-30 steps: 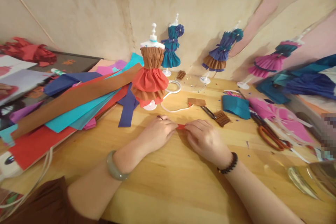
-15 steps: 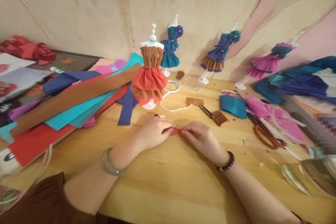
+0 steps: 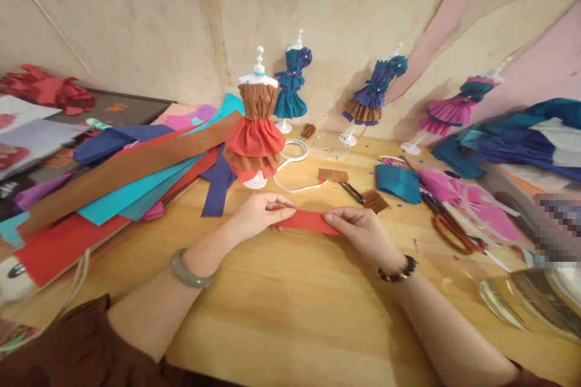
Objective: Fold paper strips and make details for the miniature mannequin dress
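A narrow red strip of crepe paper (image 3: 309, 221) is stretched between my two hands, low over the wooden table. My left hand (image 3: 261, 216) pinches its left end between thumb and fingers. Its right end is pinched by my right hand (image 3: 356, 230). Just behind my left hand stands a small white dress form (image 3: 258, 75) wearing a brown and red ruffled paper dress (image 3: 255, 136). Beyond my right hand lie a pleated brown paper piece (image 3: 375, 200), a black-handled cutter (image 3: 353, 192) and a flat brown paper piece (image 3: 333, 175).
Long coloured paper strips (image 3: 136, 160) pile up at the left. Three more dressed forms stand along the wall, one in teal (image 3: 290, 103). A roll of white tape (image 3: 296, 149) lies behind. Orange-handled scissors (image 3: 454, 234) and a glass bowl (image 3: 521, 296) are at the right.
The red strip was mostly hidden under my fingers; now more of it shows. My hands have moved apart, and the right hand has turned with its thumb on top.
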`<state>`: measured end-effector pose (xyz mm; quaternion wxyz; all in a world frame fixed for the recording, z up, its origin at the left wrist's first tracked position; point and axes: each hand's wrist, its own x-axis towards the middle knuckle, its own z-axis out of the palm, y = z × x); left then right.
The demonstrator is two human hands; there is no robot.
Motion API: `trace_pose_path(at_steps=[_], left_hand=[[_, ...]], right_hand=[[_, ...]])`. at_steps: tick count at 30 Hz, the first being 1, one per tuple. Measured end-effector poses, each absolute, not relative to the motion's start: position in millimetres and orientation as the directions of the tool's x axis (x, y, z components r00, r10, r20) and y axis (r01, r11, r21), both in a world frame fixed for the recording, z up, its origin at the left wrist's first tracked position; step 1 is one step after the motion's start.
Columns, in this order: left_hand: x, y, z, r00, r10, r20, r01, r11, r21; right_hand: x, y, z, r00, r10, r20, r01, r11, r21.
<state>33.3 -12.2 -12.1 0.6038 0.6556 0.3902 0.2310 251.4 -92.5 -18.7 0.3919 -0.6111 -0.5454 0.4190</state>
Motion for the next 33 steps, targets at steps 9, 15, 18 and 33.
trace_pose_path(at_steps=[9,15,18,33], left_hand=[[32.3,-10.4,-17.1,0.580,0.794,-0.183,0.213,0.069,0.975],[32.2,-9.0,-20.5,0.564,0.798,-0.212,0.211,0.109,0.971],[31.4,-8.2,-20.3,0.568,0.796,-0.212,0.211,0.108,0.971],[38.8,-23.5,-12.7,0.714,0.680,-0.169,0.206,0.028,0.978]], right_hand=[[251.3,-92.2,-22.4,0.057,0.992,-0.112,0.312,-0.124,-0.942],[251.8,-91.2,-19.6,0.050,0.992,-0.117,0.329,-0.127,-0.936],[252.7,-91.5,-18.3,0.043,0.992,-0.120,0.341,-0.127,-0.931],[218.5,-101.7,-9.0,-0.153,0.981,0.121,0.493,0.182,-0.850]])
